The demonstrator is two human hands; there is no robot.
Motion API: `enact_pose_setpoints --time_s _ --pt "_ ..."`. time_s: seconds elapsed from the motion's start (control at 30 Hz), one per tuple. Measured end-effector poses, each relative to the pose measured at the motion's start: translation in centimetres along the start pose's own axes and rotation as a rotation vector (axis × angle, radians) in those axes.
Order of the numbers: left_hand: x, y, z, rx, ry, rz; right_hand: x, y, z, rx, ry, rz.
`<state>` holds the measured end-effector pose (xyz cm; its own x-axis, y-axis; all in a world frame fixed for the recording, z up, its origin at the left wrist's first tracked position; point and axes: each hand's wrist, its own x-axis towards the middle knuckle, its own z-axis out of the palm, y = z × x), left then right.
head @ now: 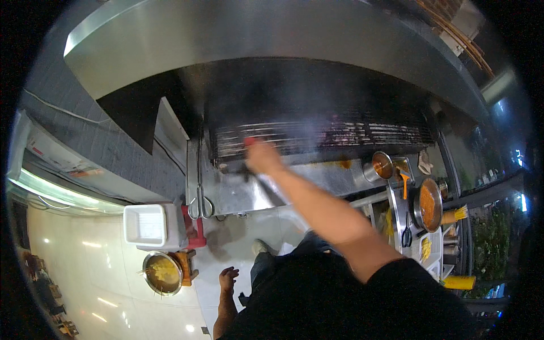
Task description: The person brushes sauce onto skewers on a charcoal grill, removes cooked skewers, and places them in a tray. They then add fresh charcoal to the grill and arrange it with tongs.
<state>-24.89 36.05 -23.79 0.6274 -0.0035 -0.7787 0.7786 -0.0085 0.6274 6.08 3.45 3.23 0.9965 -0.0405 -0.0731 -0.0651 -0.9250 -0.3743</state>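
Note:
My right hand (264,158) is stretched out over the front left of a long charcoal grill (293,134). Its fingers are closed around a small red object (250,140), too blurred to name exactly. Haze hangs above the middle of the grate. Below the hand runs the grill's stainless steel front ledge (238,193). My left hand (228,278) hangs low at my side, holding nothing, with its fingers apart. Left of the grill lie long metal tongs (199,199) with ring handles.
A white plastic basket (145,225) stands left, above a steel bowl (162,274) of skewered food on a wooden stool (187,267). Rightward are a sauce pot (378,166), an orange-handled brush (405,185), a bowl of reddish seasoning (428,205) and black-handled scissors (406,233). A metal hood (272,36) overhangs the grill.

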Motion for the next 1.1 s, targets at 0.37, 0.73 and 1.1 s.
enact_pose_setpoints --time_s 0.37,0.73,1.1 --pt "-0.3 -0.2 0.1 0.002 -0.002 -0.057 -0.2 -1.4 3.5 0.212 0.103 0.036" --pt "-0.8 -1.1 -0.8 0.082 -0.089 -0.005 -5.3 5.9 -0.5 0.107 0.022 0.066" --pt "-0.1 -0.8 4.2 0.451 -0.167 0.121 -15.8 33.7 -15.2 -0.078 0.300 0.697"
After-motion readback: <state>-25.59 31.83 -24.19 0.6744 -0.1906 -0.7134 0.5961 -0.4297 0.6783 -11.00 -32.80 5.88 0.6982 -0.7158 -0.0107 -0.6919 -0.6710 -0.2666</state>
